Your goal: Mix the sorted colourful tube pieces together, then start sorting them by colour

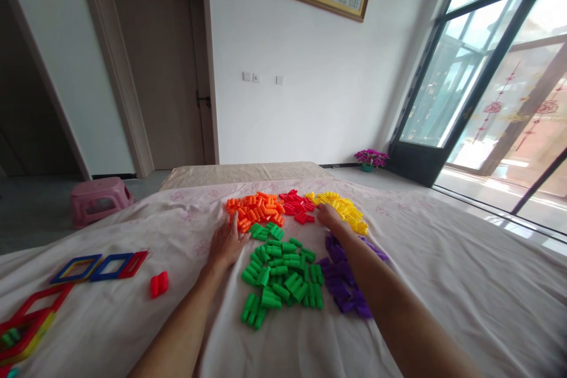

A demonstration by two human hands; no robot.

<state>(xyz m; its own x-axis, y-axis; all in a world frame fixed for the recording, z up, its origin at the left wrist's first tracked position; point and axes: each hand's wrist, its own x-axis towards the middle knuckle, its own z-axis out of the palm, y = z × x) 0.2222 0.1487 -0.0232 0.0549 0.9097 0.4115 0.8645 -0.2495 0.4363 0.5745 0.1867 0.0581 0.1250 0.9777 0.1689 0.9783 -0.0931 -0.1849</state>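
My left hand [228, 241] rests at the left edge of the orange pieces [257, 208], its fingers apart and nothing seen in it. Between the red pieces [297, 204] and the yellow pieces [343, 207] is my right hand [328, 216], its fingers drawn together; what they hold, if anything, is too small to tell. Green pieces [283, 271] form a large pile between my forearms, with a few more near the orange ones. Purple pieces [342, 277] lie partly hidden under my right forearm.
A pair of red pieces [159, 284] lies on the cloth [177, 248] at the left. Blue and red square frames [110, 266] and a larger red frame [44, 301] are farther left. A pink stool [100, 201] stands beyond the cloth.
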